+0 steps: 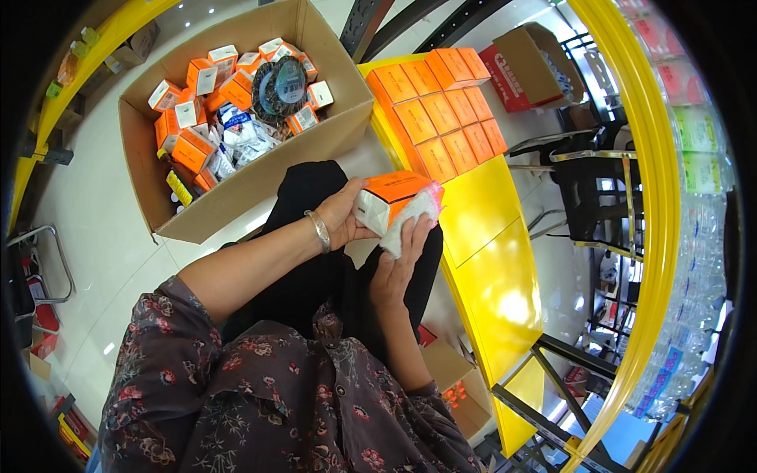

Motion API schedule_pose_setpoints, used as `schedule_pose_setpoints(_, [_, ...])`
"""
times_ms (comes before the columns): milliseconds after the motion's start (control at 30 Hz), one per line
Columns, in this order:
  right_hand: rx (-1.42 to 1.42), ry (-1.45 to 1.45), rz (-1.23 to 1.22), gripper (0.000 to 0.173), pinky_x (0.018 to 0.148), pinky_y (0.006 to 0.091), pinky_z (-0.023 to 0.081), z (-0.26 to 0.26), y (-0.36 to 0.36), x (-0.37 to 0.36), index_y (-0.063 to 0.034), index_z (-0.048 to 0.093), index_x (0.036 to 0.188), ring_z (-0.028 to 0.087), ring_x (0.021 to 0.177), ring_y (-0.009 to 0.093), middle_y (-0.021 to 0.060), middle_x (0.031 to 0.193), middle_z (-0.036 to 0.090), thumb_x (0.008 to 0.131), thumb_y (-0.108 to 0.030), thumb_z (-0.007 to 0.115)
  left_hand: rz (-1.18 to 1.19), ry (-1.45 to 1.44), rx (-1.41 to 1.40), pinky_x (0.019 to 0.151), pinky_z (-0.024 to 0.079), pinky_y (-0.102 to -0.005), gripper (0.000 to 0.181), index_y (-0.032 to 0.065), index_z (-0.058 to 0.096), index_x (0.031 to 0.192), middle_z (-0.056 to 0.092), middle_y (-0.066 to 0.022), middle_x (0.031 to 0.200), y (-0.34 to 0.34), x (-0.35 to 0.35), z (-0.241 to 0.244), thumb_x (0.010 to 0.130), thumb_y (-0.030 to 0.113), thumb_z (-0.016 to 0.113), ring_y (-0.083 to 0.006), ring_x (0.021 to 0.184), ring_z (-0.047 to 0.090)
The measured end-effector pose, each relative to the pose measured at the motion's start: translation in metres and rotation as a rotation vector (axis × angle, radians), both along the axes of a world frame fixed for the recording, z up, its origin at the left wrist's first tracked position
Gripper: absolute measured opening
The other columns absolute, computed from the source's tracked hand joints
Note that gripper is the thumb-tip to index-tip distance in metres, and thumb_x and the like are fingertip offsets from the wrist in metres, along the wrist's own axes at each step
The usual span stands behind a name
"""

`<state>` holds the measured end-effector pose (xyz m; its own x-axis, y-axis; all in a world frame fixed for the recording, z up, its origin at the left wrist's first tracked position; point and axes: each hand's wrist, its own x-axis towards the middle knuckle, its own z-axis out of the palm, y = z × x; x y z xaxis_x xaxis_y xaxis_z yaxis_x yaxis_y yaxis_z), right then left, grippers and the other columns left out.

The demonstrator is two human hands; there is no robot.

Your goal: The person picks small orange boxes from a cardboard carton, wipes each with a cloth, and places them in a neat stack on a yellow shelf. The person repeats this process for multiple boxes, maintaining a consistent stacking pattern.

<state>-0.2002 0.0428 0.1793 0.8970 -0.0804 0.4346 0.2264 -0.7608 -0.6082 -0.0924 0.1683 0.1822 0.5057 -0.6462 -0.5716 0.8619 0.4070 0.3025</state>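
My left hand (pixel 343 216) grips the white end of an orange and white carton (pixel 393 188) above my lap. A white fluffy cloth with a pink edge (pixel 412 217) lies under my right hand (pixel 402 254), pressed against the carton's near right side. To the right, similar orange cartons (pixel 437 112) stand in tight rows on a yellow metal shelf (pixel 491 236), with a few stacked on top. At the upper left, a large open cardboard box (pixel 260 177) holds jumbled orange cartons (pixel 192 151), white and blue packets (pixel 239 133) and round dark packages (pixel 281 88).
Another open cardboard box (pixel 458 378) sits low beside the shelf, near my right elbow. Beyond the shelf stand a red and brown carton (pixel 526 71) and black chairs with metal frames (pixel 597 183). Yellow rack beams (pixel 656 207) and wrapped bottles (pixel 689 284) line the right side.
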Motion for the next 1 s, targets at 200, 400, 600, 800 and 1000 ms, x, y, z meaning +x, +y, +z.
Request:
schedule_pose_setpoints(200, [0.203,0.032,-0.139,0.054,0.111,0.0468,0.009,0.014,-0.018,0.014,0.0072,0.033,0.136,0.011,0.137,0.042,0.0253,0.147,0.018,0.095,-0.027,0.031,-0.102,-0.046,-0.014,0.085,0.053,-0.0386,0.052,0.0042,0.041,0.130,0.059,-0.0128,0.119,-0.001,-0.002,0.001,0.095,0.040,0.028,-0.0247,0.103,0.062])
schedule_pose_setpoints(400, [0.111,0.059,-0.159,0.052,0.110,0.0480,0.009,0.024,-0.008,0.013,0.0039,0.031,0.138,0.011,0.137,0.043,0.0250,0.147,0.018,0.094,-0.026,0.032,-0.097,-0.049,0.012,0.084,0.053,-0.0370,0.051,0.0047,0.043,0.128,0.059,-0.0119,0.118,-0.002,-0.003,0.004,0.095,0.041,0.027,-0.0233,0.102,0.062])
schedule_pose_setpoints(600, [-0.058,0.012,-0.052,0.053,0.108,0.0491,0.014,0.032,0.018,0.002,0.0002,0.041,0.133,0.019,0.134,0.043,0.0239,0.144,0.028,0.094,-0.033,0.030,-0.102,-0.024,-0.023,0.082,0.054,-0.0348,0.051,0.0055,0.046,0.126,0.061,-0.0107,0.114,-0.001,-0.002,0.002,0.095,0.042,0.028,-0.0215,0.097,0.064])
schedule_pose_setpoints(800, [-0.047,-0.009,-0.149,0.045,0.107,0.0481,0.016,0.040,0.001,0.010,-0.0017,0.047,0.129,0.024,0.132,0.041,0.0210,0.141,0.034,0.092,-0.024,0.034,-0.140,-0.052,-0.046,0.079,0.055,-0.0356,0.050,0.0064,0.048,0.123,0.062,-0.0100,0.112,-0.001,-0.002,0.004,0.095,0.044,0.030,-0.0213,0.095,0.065])
schedule_pose_setpoints(1000, [0.215,-0.063,-0.201,0.044,0.107,0.0419,0.022,0.040,-0.018,0.018,0.0032,0.044,0.129,0.030,0.130,0.035,0.0216,0.141,0.031,0.097,-0.022,0.031,-0.191,-0.081,-0.051,0.080,0.054,-0.0348,0.052,0.0066,0.044,0.130,0.060,-0.0102,0.118,0.000,-0.001,0.011,0.095,0.042,0.028,-0.0208,0.098,0.064])
